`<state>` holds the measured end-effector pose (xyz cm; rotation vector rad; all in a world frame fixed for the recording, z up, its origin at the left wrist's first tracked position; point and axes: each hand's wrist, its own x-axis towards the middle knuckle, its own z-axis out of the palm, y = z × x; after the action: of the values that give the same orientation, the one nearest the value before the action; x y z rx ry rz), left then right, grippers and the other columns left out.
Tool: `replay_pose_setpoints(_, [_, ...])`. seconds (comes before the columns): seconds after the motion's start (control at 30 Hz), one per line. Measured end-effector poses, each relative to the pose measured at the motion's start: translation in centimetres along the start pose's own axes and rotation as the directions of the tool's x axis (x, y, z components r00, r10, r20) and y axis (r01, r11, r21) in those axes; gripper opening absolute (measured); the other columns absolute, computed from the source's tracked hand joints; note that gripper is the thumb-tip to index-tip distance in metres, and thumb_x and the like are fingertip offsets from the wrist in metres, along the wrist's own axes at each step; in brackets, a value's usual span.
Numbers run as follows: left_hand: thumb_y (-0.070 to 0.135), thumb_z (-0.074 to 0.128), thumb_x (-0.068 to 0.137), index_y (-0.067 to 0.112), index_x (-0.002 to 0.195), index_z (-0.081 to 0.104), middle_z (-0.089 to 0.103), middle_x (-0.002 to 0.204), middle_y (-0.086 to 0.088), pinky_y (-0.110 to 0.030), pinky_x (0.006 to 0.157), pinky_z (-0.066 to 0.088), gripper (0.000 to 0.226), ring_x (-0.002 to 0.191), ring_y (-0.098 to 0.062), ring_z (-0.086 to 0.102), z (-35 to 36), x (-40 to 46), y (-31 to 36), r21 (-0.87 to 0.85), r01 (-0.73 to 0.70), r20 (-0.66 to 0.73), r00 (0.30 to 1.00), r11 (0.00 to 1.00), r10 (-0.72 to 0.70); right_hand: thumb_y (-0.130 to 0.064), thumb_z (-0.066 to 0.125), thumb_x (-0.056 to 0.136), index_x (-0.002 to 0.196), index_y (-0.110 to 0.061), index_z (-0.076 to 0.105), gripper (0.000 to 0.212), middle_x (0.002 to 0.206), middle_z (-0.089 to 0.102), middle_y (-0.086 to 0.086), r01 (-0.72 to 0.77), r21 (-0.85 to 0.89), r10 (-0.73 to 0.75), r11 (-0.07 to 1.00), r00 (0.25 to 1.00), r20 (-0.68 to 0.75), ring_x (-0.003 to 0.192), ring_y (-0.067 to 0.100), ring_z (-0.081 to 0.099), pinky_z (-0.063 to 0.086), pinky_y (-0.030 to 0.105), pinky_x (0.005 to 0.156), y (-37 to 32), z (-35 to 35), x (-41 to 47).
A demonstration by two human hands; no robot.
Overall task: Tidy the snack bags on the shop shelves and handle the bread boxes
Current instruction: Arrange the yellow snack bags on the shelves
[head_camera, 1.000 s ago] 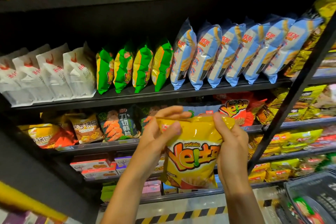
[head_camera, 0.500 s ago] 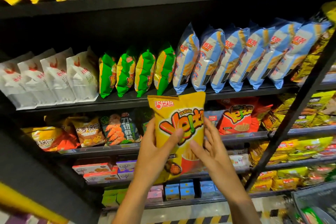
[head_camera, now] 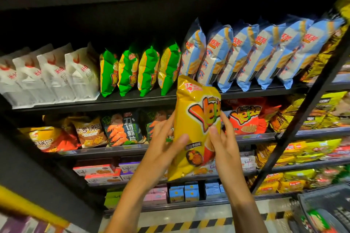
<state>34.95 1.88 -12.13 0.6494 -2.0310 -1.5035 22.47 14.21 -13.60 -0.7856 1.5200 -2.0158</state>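
At the left of the frame, white bags stand in a row on a black shelf, with green bags next to them. In the middle, your left hand holds the yellow chip bag by its left edge, thumb on the front. Your right hand grips its right edge. The bag is upright in front of the shelves. To the right, blue bags lean in a row, and a red chip bag sits below them.
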Motion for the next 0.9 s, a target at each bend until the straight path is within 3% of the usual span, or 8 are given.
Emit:
replay_pose_setpoints(0.13, [0.053,0.084,0.078,0.05,0.153,0.035,0.054,0.147,0.011,-0.035,0.103,0.054,0.09,0.133,-0.005,0.055,0.1,-1.3,0.2,-0.045,-0.085,-0.008,0.996,0.995,0.085,-0.043,0.065,0.089,0.142,-0.049,0.044,0.057,0.14,0.059,-0.023,0.002,-0.013,-0.001,1.0,0.999,0.04,0.126,-0.008,0.057,0.052,0.016,0.097,-0.6,0.0,0.0])
replay_pose_setpoints(0.23, [0.039,0.077,0.089,0.042,0.148,0.044,0.065,0.139,0.005,-0.045,0.1,0.057,0.068,0.126,-0.015,0.064,-0.3,-0.7,0.7,-0.233,-0.039,-0.142,0.99,0.972,0.006,-0.051,0.045,0.095,0.138,-0.042,0.053,0.045,0.129,0.067,-0.025,-0.019,-0.035,0.022,0.999,0.997,0.079,0.118,-0.006,0.064,0.054,0.014,0.088,-1.7,-0.9,-0.1])
replay_pose_setpoints(0.33, [0.068,0.068,0.08,0.061,0.125,0.062,0.061,0.14,0.019,-0.051,0.116,0.043,0.045,0.136,-0.013,0.055,-0.8,-0.4,0.0,-0.365,0.087,-0.125,0.982,0.927,-0.141,-0.058,0.025,0.098,0.138,-0.04,0.06,0.056,0.136,0.064,-0.026,0.013,-0.062,-0.004,0.998,0.989,0.145,0.129,-0.004,0.058,0.044,0.023,0.107,-2.6,-1.5,-0.6])
replay_pose_setpoints(0.4, [0.078,0.066,0.074,0.069,0.112,0.065,0.055,0.145,0.021,-0.051,0.121,0.036,0.038,0.143,-0.013,0.047,-0.8,-0.5,-0.5,-0.397,0.144,-0.085,0.978,0.907,-0.192,-0.061,0.022,0.098,0.139,-0.042,0.062,0.06,0.144,0.06,-0.022,0.024,-0.054,-0.015,0.998,0.985,0.171,0.137,0.0,0.052,0.033,0.036,0.12,-2.9,-1.3,-0.9])
replay_pose_setpoints(0.57, [0.088,0.068,0.065,0.047,0.144,0.052,0.049,0.156,0.012,-0.051,0.123,0.033,0.091,0.146,-0.013,0.043,-0.6,-0.7,-1.0,-0.437,0.079,-0.062,0.991,0.896,-0.118,-0.062,0.02,0.098,0.136,-0.051,0.062,0.058,0.147,0.057,-0.023,0.034,-0.059,-0.02,0.998,0.974,0.225,0.14,-0.001,0.048,0.03,0.043,0.124,-3.2,-1.0,-1.5])
replay_pose_setpoints(0.7, [0.071,0.058,0.087,0.046,0.149,0.043,0.057,0.142,0.03,-0.035,0.114,0.045,0.068,0.134,0.003,0.052,-0.5,-0.8,-0.6,-0.33,-0.028,-0.123,0.992,0.944,-0.013,-0.096,0.048,0.071,0.145,-0.043,0.054,0.091,0.143,0.058,-0.027,-0.017,-0.042,0.029,0.999,0.949,0.314,0.135,-0.003,0.051,0.041,0.036,0.119,-3.7,-1.1,-1.0])
replay_pose_setpoints(0.8, [0.04,0.046,0.099,0.041,0.151,0.036,0.061,0.126,0.041,-0.01,0.089,0.05,0.053,0.121,0.014,0.057,-0.1,-1.1,0.7,-0.236,-0.098,-0.12,0.99,0.967,0.071,-0.072,0.07,0.081,0.148,-0.044,0.047,0.076,0.143,0.055,-0.033,0.012,-0.106,0.024,0.994,0.944,0.329,0.135,-0.01,0.048,0.043,0.027,0.115,-3.4,-1.4,-1.0])
replay_pose_setpoints(0.9, [0.065,0.06,0.089,0.047,0.157,0.023,0.048,0.144,0.038,-0.013,0.097,0.048,0.079,0.137,0.009,0.045,-0.7,-1.6,1.2,-0.199,-0.167,-0.033,0.986,0.966,0.164,-0.042,0.065,0.091,0.147,-0.041,0.05,0.058,0.144,0.058,-0.025,0.019,-0.094,0.001,0.995,0.978,0.206,0.134,-0.009,0.05,0.048,0.024,0.11,-2.7,-2.2,-1.2])
